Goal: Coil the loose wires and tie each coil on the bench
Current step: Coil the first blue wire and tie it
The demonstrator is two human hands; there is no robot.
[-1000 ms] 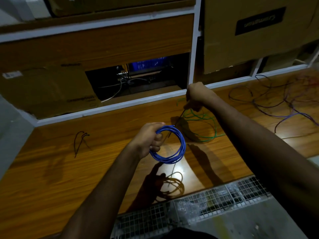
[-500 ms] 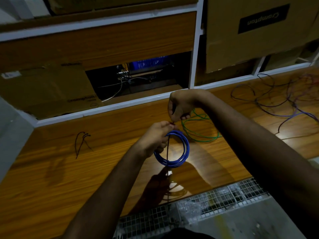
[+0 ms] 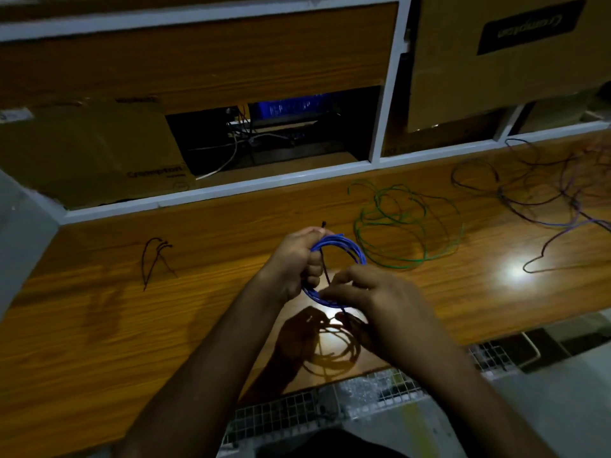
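Light, springy blue coil (image 3: pixel 344 247) gripped in left hand (image 3: pixel 294 262) w/ right hand (image 3: pixel 370 299) pinching thin dark tie (image 3: pixel 325 269); best held at bunched side.

Right hand (image 3: pixel 373 302) left the green wire (image 3: pixel 406 226), now pinches black tie (image 3: pixel 325 272) at blue coil's (image 3: pixel 340 246) near side. Tie now crosses the coil.

A cardboard box (image 3: pixel 515 57) on the upper right shelf carries a black label (image 3: pixel 528 29) with the brand "Crompton", printed upside down from where I stand. A second cardboard box (image 3: pixel 92 153) at the left shows what looks like the same word, "Crompton", in dark print low on its face; smaller print beneath is too blurred to read.
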